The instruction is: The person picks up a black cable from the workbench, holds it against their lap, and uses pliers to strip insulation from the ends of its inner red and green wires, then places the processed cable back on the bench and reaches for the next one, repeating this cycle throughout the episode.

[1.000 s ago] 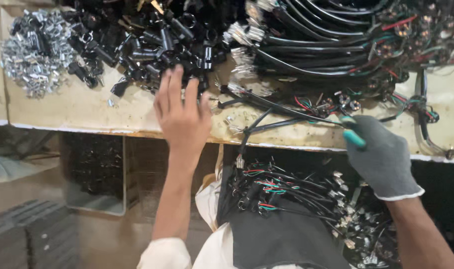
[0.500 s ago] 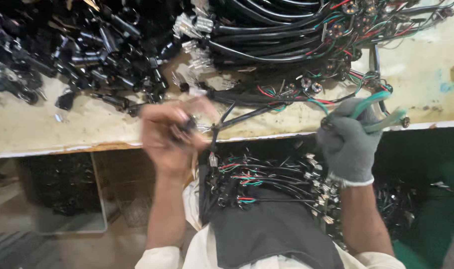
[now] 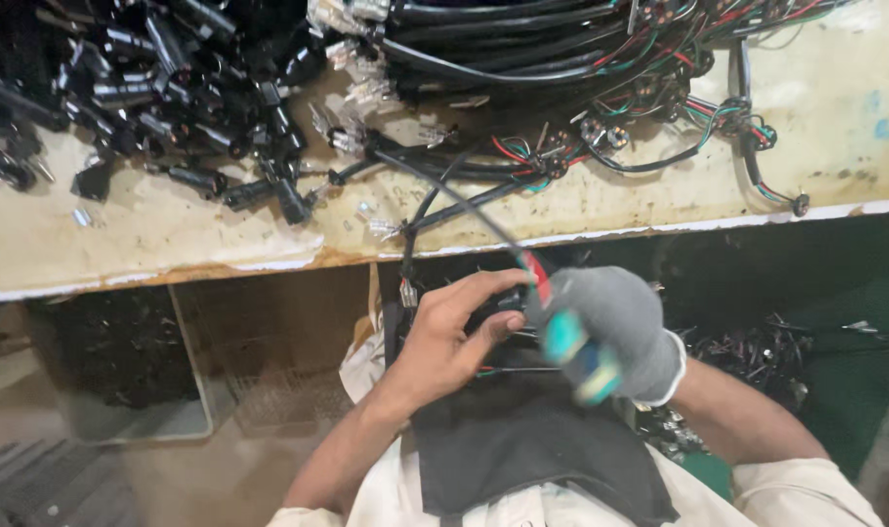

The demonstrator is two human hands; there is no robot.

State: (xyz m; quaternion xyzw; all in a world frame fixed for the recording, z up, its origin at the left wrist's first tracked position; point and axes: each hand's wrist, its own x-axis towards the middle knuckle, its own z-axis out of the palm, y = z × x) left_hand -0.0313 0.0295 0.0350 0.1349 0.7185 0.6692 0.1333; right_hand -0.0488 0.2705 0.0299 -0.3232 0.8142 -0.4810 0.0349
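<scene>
Black cable (image 3: 454, 200): thin, sheathed, run from the cluttered worktop down over the bench edge into the lap area, taut and slanted. Its lower end is pinched between the fingers of the bare left hand (image 3: 449, 337), with red and other coloured wire ends showing just above.

Hand tool (image 3: 576, 351): teal-and-black handles, gripped in the gloved right hand (image 3: 615, 327); blurred, possibly cutters. The tool head is held against the cable end.
</scene>
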